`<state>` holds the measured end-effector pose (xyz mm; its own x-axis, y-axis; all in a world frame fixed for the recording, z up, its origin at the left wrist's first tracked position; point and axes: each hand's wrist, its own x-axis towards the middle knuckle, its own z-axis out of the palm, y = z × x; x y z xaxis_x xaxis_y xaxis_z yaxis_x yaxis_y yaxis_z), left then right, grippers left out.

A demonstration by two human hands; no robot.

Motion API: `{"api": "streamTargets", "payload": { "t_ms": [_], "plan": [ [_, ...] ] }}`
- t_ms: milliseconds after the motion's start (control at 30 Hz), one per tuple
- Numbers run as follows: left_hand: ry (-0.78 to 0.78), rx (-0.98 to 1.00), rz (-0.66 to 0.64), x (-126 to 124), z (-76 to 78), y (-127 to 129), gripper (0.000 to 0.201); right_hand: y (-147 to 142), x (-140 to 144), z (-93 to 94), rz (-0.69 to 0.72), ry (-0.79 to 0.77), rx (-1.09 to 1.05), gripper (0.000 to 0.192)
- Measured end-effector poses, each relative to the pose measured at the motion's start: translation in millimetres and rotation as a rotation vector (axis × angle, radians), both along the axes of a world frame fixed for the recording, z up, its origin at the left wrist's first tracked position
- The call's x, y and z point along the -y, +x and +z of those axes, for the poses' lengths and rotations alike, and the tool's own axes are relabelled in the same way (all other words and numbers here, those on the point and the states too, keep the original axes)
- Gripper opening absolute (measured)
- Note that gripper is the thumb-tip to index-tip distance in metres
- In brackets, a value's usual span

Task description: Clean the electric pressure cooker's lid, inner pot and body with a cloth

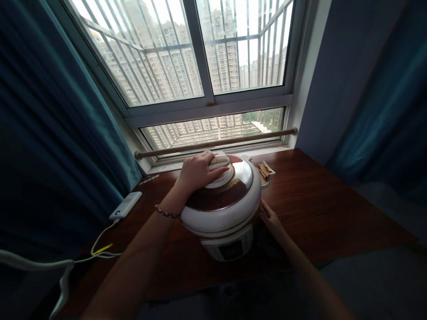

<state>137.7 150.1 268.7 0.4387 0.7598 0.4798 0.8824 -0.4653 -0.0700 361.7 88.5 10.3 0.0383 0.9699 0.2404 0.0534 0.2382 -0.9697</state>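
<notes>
A white and dark-red electric pressure cooker stands on a brown wooden table below the window. My left hand lies over the pale lid knob on top, fingers curled around it. My right hand presses against the cooker's right side, low under the lid rim, partly hidden by the pot. The control panel faces me. A small cup-like fitting sticks out at the cooker's far right.
A white power bank with white cables lies at the table's left. A wooden rod rests on the window sill. Dark teal curtains hang at both sides. The barred window is straight ahead.
</notes>
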Motion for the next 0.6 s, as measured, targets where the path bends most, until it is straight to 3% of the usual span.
{"api": "streamTargets", "payload": {
  "t_ms": [67, 133, 200, 267, 300, 367, 433, 533, 600],
  "plan": [
    [-0.08, 0.024, -0.056, 0.2, 5.9, -3.1, 0.061, 12.0, 3.2, 11.8, -0.058, -0.006, 0.091, 0.072],
    [-0.204, 0.084, -0.173, -0.8, 13.1, -15.1, 0.056, 31.5, 10.8, 43.2, -0.22, 0.014, 0.208, 0.067],
    [-0.254, 0.224, -0.255, -1.4, 16.5, -37.2, 0.052, 49.7, 20.3, 96.1, -0.41, 0.08, 0.266, 0.054],
    [-0.172, 0.445, -0.218, 0.1, 10.0, -65.7, 0.05, 53.5, 25.9, 162.6, -0.503, 0.22, 0.37, 0.047],
    [-0.108, 0.573, -0.16, 1.9, 1.8, -80.1, 0.048, 47.0, 25.2, 196.1, -0.471, 0.328, 0.479, 0.046],
    [-0.06, 0.86, -0.003, 7.1, -23.7, -104.2, 0.044, 17.6, 14.8, 253.6, -0.281, 0.529, 0.792, 0.051],
    [-0.152, 1.207, 0.157, 13.5, -55.9, -117.7, 0.043, -24.6, -5.8, 290.3, -0.104, 0.65, 1.127, 0.059],
    [-0.319, 1.335, 0.15, 23.1, -96.6, -118.7, 0.052, -81.2, -40.4, 306.9, 0.14, 0.679, 1.517, 0.067],
    [-0.425, 1.403, 0.072, 28.7, -109.2, -113.4, 0.061, -101.9, -54.9, 304.1, 0.227, 0.64, 1.677, 0.067]
  ]
}}
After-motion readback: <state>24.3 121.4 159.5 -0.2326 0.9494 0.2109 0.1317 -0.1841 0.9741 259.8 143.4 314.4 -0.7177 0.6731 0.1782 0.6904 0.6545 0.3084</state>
